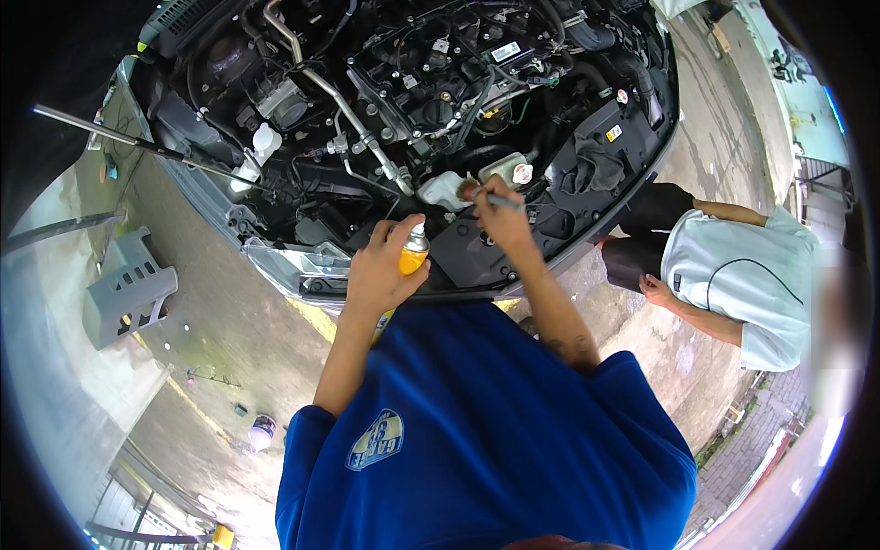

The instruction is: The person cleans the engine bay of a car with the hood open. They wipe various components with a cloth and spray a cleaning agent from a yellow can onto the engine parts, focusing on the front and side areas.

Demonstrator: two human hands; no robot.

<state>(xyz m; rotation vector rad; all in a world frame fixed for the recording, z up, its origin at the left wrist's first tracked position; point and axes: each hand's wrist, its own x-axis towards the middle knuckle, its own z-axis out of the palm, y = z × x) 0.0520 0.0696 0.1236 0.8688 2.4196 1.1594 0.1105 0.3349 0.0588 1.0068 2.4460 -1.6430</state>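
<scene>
An engine bay lies open before me. My left hand (385, 268) grips a yellow aerosol can (413, 256) near the bay's front edge, its index finger at the white nozzle. In my right hand (505, 213) is a brush (470, 191) with a grey handle and a red band. Its bristles are at a white plastic reservoir (443, 190); whether they touch it I cannot tell. Just beyond that hand sits the radiator cap (522, 173). A dark cloth (595, 165) lies crumpled on the black plastic front cover (457, 258), to the right of my hands.
A metal hood strut (137, 141) slants over the left side of the bay. Another person (729, 282) in a light shirt stands close to the bumper at the right. A grey plastic stool (127, 289) and a pink-and-white container (262, 433) are on the ground to the left.
</scene>
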